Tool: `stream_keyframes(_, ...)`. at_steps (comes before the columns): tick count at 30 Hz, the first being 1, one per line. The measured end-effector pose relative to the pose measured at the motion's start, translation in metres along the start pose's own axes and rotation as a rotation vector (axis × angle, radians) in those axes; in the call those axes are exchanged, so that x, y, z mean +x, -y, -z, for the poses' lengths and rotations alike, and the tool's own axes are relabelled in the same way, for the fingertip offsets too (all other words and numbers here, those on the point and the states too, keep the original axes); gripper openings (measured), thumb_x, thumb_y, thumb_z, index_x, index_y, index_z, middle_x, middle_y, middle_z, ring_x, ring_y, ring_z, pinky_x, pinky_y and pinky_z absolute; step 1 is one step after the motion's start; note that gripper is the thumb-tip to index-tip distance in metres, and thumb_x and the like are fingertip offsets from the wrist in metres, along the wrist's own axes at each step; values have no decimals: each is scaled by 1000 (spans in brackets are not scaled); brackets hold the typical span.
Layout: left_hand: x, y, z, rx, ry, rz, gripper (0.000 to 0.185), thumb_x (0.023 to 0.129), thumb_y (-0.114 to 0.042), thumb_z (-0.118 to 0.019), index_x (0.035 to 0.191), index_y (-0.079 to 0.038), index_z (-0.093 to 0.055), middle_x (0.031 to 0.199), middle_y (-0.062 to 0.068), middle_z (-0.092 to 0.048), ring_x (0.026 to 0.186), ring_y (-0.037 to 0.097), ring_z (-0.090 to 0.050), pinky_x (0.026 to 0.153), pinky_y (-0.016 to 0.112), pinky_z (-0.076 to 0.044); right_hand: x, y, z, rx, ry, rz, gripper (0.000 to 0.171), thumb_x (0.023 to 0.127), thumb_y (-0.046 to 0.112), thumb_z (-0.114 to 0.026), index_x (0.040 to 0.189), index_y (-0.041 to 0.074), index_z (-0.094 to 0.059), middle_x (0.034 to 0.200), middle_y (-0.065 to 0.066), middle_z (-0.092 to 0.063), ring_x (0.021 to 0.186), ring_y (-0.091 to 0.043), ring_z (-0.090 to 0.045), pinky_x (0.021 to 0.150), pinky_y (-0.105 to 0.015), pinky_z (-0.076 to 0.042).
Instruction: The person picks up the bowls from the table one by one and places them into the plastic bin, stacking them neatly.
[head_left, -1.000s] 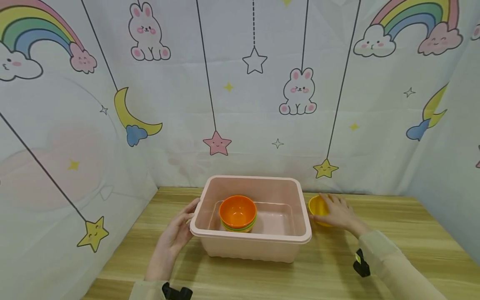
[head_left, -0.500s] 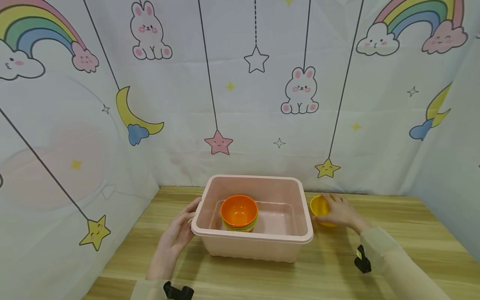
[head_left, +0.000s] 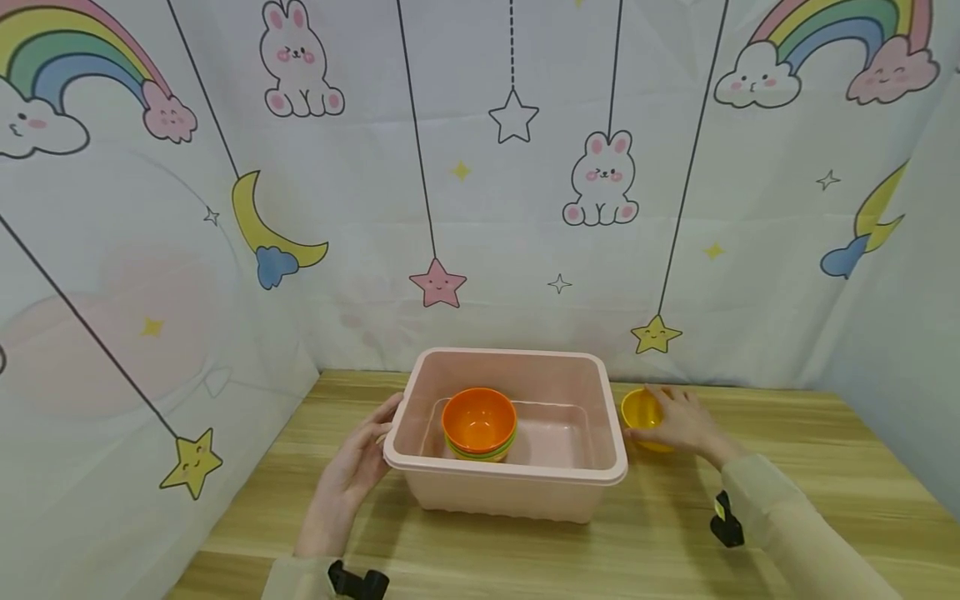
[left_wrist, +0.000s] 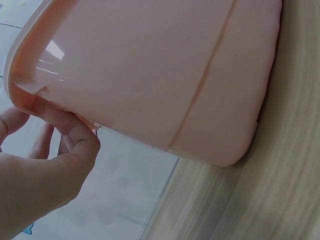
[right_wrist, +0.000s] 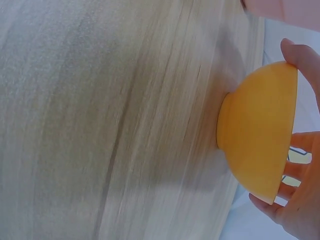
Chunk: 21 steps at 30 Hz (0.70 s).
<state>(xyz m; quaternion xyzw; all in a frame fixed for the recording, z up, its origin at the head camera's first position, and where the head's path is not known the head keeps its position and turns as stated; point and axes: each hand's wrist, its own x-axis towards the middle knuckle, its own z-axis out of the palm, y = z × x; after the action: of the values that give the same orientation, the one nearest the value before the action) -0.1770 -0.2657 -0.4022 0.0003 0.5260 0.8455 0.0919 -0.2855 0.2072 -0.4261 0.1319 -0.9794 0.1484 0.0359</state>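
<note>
- The pink bin (head_left: 510, 467) is set near the far edge of the wooden surface (head_left: 787, 500), close to the printed backdrop (head_left: 480, 208); only a narrow strip of wood is seen behind it.
- Bare wood is left open at 6 o'clock of the bin, toward the person, and a wide stretch lies at 3 o'clock beyond the right hand.
- At 9 o'clock the surface is bounded by the side curtain, with a modest gap between curtain and bin.
- The left hand (head_left: 352, 471) is laid against the bin's left rim; in the left wrist view its fingertips (left_wrist: 75, 135) are hooked under the lip, so the rim is grasped.
- The yellow bowl (head_left: 643, 414) stands upright on the surface just beside the bin's right wall, at 3 o'clock of it; whether the two touch cannot be told.
- The right hand (head_left: 678, 425) is curled around the bowl, thumb on one side of the rim and fingers on the other, as seen from the right wrist.
- The bowl is seen as plain, smooth and rounded, with a small foot resting on the wood.
- A stack of bowls (head_left: 478, 427), orange on top, sits inside the bin toward its left.
</note>
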Motion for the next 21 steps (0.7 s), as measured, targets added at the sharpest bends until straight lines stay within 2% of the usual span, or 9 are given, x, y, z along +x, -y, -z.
stream_keyframes(10,1,2,-2,-7,-11,-3,45,96,-7,-37,108,-37,-67,122,-16,-59,117,7,-52,91,22,-44,-7,3,3,-5,-38,8,100,71,67,-68,140,-1,-43,133,-36,-44,117,-53,-39,94,-67,-36)
stream_keyframes(16,0,2,-2,6,14,-16,45,97,-7,-36,111,-37,-66,123,-17,-58,113,5,-53,88,20,-44,-9,1,3,-22,-44,-2,100,71,69,-67,140,1,-43,134,-35,-44,117,-52,-40,93,-67,-37)
stream_keyframes(21,-1,1,-1,8,24,-23,46,97,-7,-34,111,-37,-65,122,-18,-58,113,4,-53,89,20,-44,-10,1,3,-32,-61,-1,100,70,70,-67,140,2,-44,134,-33,-45,118,-52,-40,94,-68,-36)
